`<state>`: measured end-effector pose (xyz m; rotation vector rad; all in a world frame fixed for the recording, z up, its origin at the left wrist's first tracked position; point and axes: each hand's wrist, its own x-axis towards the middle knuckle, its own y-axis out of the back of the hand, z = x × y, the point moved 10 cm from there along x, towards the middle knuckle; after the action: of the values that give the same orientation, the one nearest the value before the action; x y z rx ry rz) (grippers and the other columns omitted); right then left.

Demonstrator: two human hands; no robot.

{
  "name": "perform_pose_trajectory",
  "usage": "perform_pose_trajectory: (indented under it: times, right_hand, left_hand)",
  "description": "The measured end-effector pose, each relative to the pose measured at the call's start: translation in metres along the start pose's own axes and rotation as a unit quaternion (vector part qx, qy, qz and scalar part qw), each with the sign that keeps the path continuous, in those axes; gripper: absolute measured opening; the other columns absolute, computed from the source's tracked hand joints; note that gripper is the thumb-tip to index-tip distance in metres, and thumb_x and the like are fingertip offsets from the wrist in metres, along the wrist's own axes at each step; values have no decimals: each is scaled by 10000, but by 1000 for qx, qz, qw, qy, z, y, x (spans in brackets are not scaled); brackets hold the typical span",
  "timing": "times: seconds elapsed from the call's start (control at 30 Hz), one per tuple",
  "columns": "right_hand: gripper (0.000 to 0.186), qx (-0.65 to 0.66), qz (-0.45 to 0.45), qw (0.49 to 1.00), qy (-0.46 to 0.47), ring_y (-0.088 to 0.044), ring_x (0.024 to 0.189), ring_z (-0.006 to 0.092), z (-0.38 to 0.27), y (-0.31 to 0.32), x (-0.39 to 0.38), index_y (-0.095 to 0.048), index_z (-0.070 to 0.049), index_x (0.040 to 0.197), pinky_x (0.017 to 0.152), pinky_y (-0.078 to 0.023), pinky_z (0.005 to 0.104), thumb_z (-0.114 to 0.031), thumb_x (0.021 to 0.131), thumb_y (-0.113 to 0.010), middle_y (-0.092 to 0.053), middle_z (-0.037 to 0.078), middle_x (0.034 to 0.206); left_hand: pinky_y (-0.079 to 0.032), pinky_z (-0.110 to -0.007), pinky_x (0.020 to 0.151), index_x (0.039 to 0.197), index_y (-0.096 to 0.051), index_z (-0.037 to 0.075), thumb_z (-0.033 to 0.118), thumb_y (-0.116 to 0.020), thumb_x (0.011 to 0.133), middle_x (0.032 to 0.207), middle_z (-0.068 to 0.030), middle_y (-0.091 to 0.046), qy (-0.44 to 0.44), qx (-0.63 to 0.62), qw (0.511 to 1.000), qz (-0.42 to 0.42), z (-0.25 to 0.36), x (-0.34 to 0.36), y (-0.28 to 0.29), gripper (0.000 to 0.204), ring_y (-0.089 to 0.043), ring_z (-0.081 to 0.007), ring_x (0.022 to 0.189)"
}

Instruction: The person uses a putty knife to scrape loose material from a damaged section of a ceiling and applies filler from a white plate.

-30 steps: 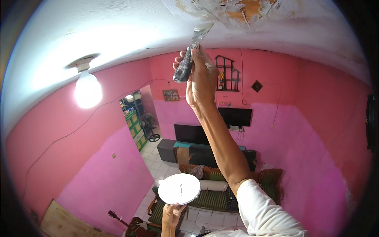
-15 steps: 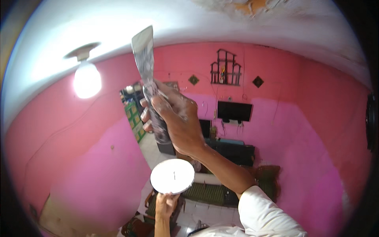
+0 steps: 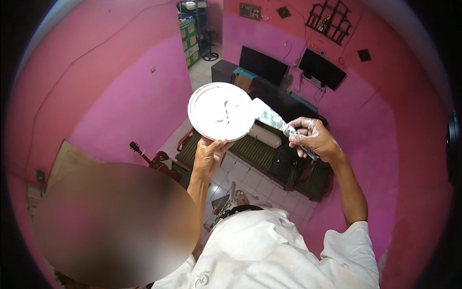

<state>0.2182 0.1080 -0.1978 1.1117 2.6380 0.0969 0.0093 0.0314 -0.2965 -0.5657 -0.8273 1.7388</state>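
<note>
My left hand (image 3: pixel 211 156) grips a round white lid-like plate (image 3: pixel 204 129) by its near edge and holds it up in front of me. White paste with a few dark grooves covers the plate. In my right hand (image 3: pixel 313 137) is a putty knife (image 3: pixel 272 117), its handle between thumb and fingers. Its blade is smeared with white and points left, with the tip at the plate's right rim; whether it touches I cannot tell. White smears mark the fingers of my right hand.
Far below stand a green-striped sofa (image 3: pixel 252 153), a guitar (image 3: pixel 156 164) and a low dark cabinet. A screen (image 3: pixel 322 69) hangs on the pink wall (image 3: pixel 365 101), with a dark shelf (image 3: pixel 331 21) above it. A blurred oval hides the lower left.
My right hand has come down from the ceiling to the plate's right side, the knife now pointing left. The plate is higher in view, and the view has tilted down.
</note>
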Motion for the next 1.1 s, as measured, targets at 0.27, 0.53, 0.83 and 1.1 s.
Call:
perform_pose_trajectory:
  times: [0.27,0.53,0.83,1.1]
  right_hand:
    - [315,44,-60,997,-31,-551,506,70,32,-29,28,-547,59,1070,431,-461,179,-70,800,-645,-604,76,704]
    - [329,-9,-24,1000,10,-486,567,41,46,-41,46,-596,16,1097,467,-437,201,-111,800,-659,-570,8,701]
    - [344,-201,78,951,220,-587,770,115,31,-35,49,-612,-8,1083,714,-489,263,-114,766,-694,-652,63,915]
    - [308,-229,168,929,236,-639,872,209,31,-17,23,-636,-18,1021,778,-485,282,-88,727,-699,-650,144,977]
  left_hand:
    - [-445,-440,948,1209,-407,-16,-46,-607,754,1149,-154,-543,22,29,999,-10,5,5,1,497,-552,-257,1058]
    - [-481,-403,911,1182,-457,9,-41,-616,769,1130,-124,-559,68,70,995,-16,3,8,7,445,-563,-223,1034]
    - [-493,-402,882,1194,-425,-13,-65,-578,774,1123,-151,-555,129,147,980,-32,0,16,15,450,-571,-236,1017]
    - [-491,-423,889,1226,-382,-19,-40,-581,772,1147,-164,-537,131,31,991,-20,-8,20,19,496,-571,-260,1021]
